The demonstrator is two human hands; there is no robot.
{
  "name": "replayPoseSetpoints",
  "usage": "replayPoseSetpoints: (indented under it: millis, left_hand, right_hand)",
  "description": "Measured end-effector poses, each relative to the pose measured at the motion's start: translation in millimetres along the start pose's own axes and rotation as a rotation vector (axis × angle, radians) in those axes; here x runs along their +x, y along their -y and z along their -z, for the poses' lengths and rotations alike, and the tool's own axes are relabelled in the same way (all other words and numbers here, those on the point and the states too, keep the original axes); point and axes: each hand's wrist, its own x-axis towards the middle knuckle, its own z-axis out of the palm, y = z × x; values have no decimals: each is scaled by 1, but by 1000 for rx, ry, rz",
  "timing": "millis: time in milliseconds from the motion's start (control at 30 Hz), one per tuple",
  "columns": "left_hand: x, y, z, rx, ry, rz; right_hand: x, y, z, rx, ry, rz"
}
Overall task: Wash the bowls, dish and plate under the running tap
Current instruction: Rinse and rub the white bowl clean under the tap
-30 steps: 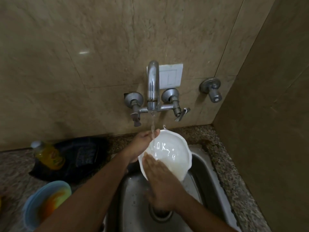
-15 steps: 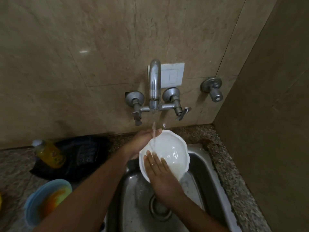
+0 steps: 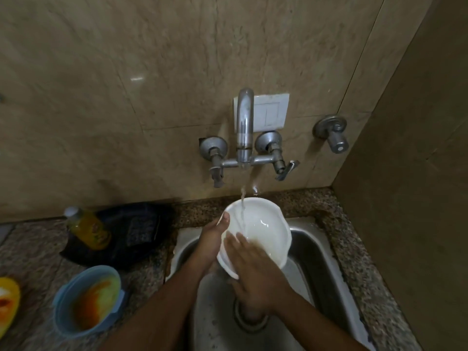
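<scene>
The white bowl (image 3: 260, 229) is tilted over the sink (image 3: 326, 264) with the stream from the tap (image 3: 244, 127) running onto its inner wall at about 11 o'clock of the rim. The left hand (image 3: 211, 239) grips the rim at 9 o'clock, thumb hooked over the edge; the fingers behind the bowl are hidden, so can't say how they lie. The right hand (image 3: 255, 269) comes in from 6 o'clock, fingers straight and slightly spread, flat against the inside, looks like it's rubbing it clean.

Out on the counter at 8 o'clock there's a blue bowl (image 3: 87, 300) with orange residue, plus a yellow dish (image 3: 7, 302) at the frame edge, both apparently not washed yet. A yellow bottle (image 3: 87, 229) lies on a dark bag (image 3: 136, 231) at 9 o'clock.

What I'd worry about: wet glossy bowl, held by one edge only. If the rubbing hand pushes too hard the rim could slip from the thumb and drop into the steel basin. Water hitting the tilted wall could also splash onto the counter.
</scene>
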Motion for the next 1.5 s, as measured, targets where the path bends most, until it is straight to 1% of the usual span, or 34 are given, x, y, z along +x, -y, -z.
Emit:
replayPoseSetpoints:
  millis: [100, 167, 233, 300, 367, 433, 467, 500, 567, 633, 700, 767, 833, 900, 967, 1033, 1067, 1100, 1167, 1233, 1267, 1300, 1367, 1400, 1433, 1500]
  left_hand:
    - [7, -8, -7, 2, 36, -23]
    - [7, -13, -8, -36, 20, -35]
    - [9, -10, -7, -44, 16, -32]
    - [10, -13, -12, -30, 17, -40]
    - [11, -21, -18, -15, 40, -51]
    - [14, -24, -19, -43, 52, -48]
    - [14, -24, -17, -52, 53, -51]
    - [14, -22, -15, -62, 55, -62]
    - [17, -22, -16, -46, 58, -74]
    - [19, -29, -19, -9, 79, -89]
    - [22, -30, -16, 2, 72, -96]
    - [19, -23, -10, -8, 53, -100]
    - [19, -16, -10, -12, 41, -115]
    - [19, -17, -15, 11, 35, -118]
    - [21, -19, -14, 9, 21, -133]
    - [20, -19, -10, 18, 19, -146]
    - [18, -18, -8, 25, 16, -146]
    - [17, -20, -7, 25, 4, -147]
    - [16, -28, -9, 46, -7, -161]
    - [15, -31, -9, 84, -13, -159]
    - [13, -29, -8, 102, -13, -147]
    - [9, -27, -6, 112, -17, -131]
    - [7, -19, -3, 116, -34, -100]
    - [6, -17, -3, 120, -42, -82]
    - [5, -15, -2, 130, -53, -69]
    - [5, -15, 0, 162, -55, -64]
  right_hand:
    - [10, 16, 0, 22, -6, -75]
    - [1, 8, 6, 54, 23, -6]
    - [-5, -5, 12, -20, 45, 39]
    - [4, -7, 17, -64, -10, -19]
    - [11, 5, 14, 23, -30, -47]
    - [1, 6, 15, 97, 28, -8]
    - [-5, -2, 18, 74, 66, 14]
    - [-6, -10, 21, 26, 69, 33]
    - [2, -11, 22, -22, 28, 10]
    - [8, 3, 14, 48, -1, -40]
    - [-2, 3, 10, 119, 23, -2]
    - [-10, -16, 16, 40, 70, 49]
    - [-1, -23, 20, -32, 34, 13]
    - [11, -5, 16, 33, -1, -26]
    - [5, 2, 9, 93, 22, 5]
    - [-5, -16, 11, 0, 68, 55]
    - [-3, -24, 13, -69, 56, 55]
    - [1, -24, 14, -90, 54, 22]
    - [9, -4, 9, -2, 30, -29]
    - [4, 6, 5, 85, 34, -30]
    - [1, 1, 7, 77, 26, -34]
    - [2, -11, 11, 57, 28, -90]
    - [18, -27, 19, 42, 33, -265]
    - [25, -25, 20, 40, 35, -280]
    - [27, -20, 17, 30, 41, -236]
    - [16, -11, 13, 33, 70, -85]
